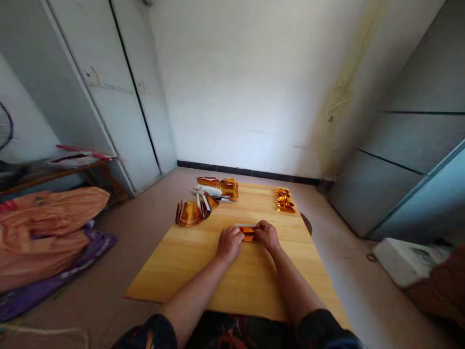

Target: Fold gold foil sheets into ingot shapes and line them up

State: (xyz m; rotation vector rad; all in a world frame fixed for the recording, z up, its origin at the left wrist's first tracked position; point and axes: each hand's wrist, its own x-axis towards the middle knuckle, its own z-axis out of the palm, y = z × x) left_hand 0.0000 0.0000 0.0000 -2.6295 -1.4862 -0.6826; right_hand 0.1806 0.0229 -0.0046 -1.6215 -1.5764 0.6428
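Observation:
A shiny orange-gold foil sheet [249,233] with a pale strip along its far edge lies on the wooden table [203,271], between my two hands. My left hand [231,242] grips its left end, fingers curled in. At the right end, my right hand [267,235] pinches the sheet. Exactly how the fingertips meet the foil is hidden. Beyond my left hand stand curved gold foil pieces [189,213] with white edges. Farther back is a pile of gold sheets [228,188] with a white piece [209,190]. Small folded gold foil pieces [284,201] sit at the far right.
Grey cabinets [105,87] stand on the left, and another grey cabinet [410,140] is on the right. Orange cloth [47,228] and purple cloth [72,261] are heaped at the left. A white box [403,259] stands to the right. Behind the table is a white wall [247,97].

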